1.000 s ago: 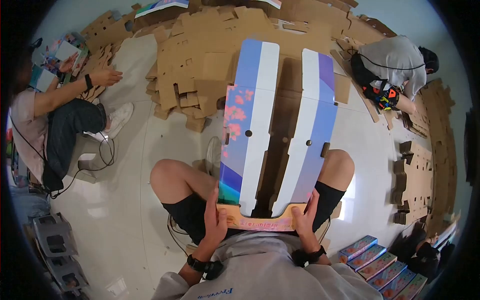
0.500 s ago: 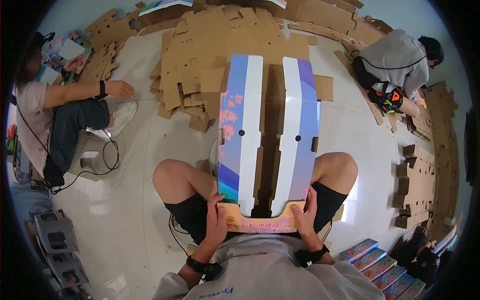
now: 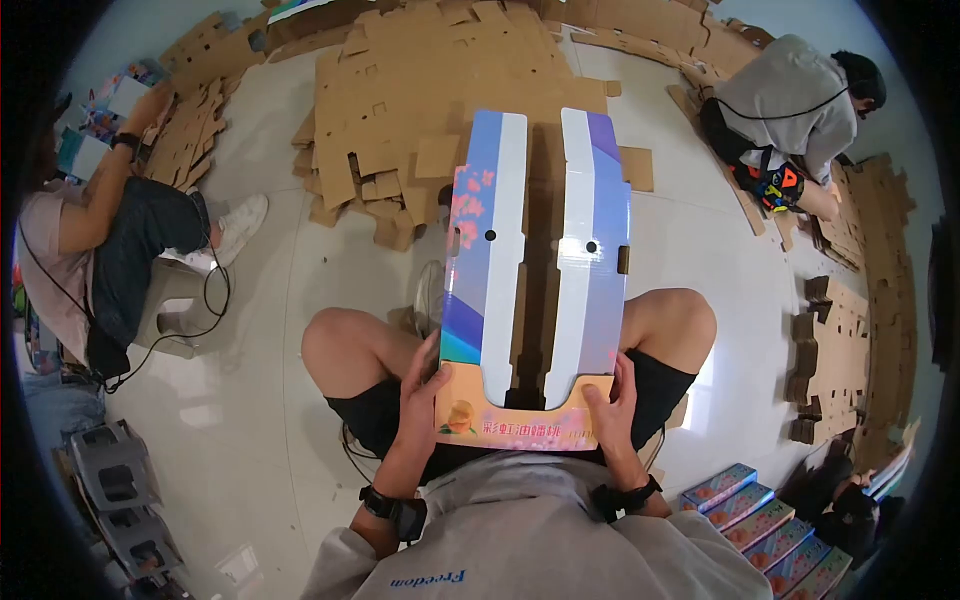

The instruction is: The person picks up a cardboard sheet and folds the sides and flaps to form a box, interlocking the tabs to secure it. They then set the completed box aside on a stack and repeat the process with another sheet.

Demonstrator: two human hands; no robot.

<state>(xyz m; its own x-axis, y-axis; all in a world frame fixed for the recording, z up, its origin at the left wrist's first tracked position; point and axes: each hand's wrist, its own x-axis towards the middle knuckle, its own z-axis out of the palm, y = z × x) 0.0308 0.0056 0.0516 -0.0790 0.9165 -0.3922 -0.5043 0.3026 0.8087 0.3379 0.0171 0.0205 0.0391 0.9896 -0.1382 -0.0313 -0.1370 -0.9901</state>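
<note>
A printed cardboard box [image 3: 590,290] stands out between my knees, its near end close to my waist. Two long flaps, blue-purple with white strips, leave a brown gap down the middle. Across the near end runs an orange panel [image 3: 520,428] with a peach picture and Chinese characters. My left hand [image 3: 424,385] grips the box's near left corner, thumb on the orange panel. At the near right corner, my right hand [image 3: 614,400] holds it the same way. The fingers under and behind the box are partly hidden.
Flat brown cardboard [image 3: 400,90] lies piled ahead on the floor. A seated person [image 3: 110,230] is at left, another person [image 3: 790,110] crouches at far right. Stacked cardboard [image 3: 835,355] and several printed boxes [image 3: 745,510] are at right; grey plastic stools [image 3: 115,480] at lower left.
The box's near end has risen and tilted, showing more of the orange panel; both my hands moved up with it. The person at left has drawn the outstretched arm back and raised it.
</note>
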